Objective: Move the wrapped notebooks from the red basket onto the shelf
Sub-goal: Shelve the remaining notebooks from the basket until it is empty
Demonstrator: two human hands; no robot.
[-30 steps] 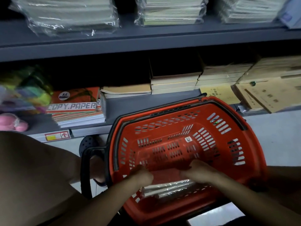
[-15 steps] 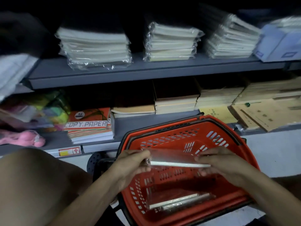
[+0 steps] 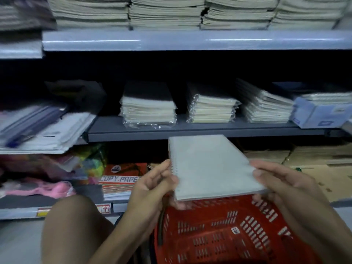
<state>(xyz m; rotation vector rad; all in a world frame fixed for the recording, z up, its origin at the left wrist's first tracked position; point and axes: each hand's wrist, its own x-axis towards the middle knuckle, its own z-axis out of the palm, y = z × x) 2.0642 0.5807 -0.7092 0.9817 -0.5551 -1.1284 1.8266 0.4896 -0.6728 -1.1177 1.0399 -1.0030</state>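
Wrapped notebook (image 3: 213,166), a pale spiral-bound one, is held in the air above the far rim of the red basket (image 3: 228,231), and every place below I give in relation to this basket. In the head view, the left hand (image 3: 152,189) grips the notebook at its spiral edge, with fingers curled under and the thumb near the top corner, and the right hand (image 3: 282,180) pinches the opposite edge, thumb on top and fingers below. The notebook lies nearly flat, a little tilted, and its long axis runs away from the person, toward the grey shelf (image 3: 200,130) that stands above and behind the basket. On this shelf, directly beyond the basket, stand stacks of wrapped notebooks (image 3: 211,109), and the held one points about at them. Both hands are at nearly equal distance from the shelf, so I judge that neither has a clear advantage; the coming move seems to be a push forward and upward along the long axis. To the left of the basket lies a pack of copy paper (image 3: 122,180). Whether more notebooks remain inside the basket, I cannot tell, because the hands and the frame edge hide its near part.
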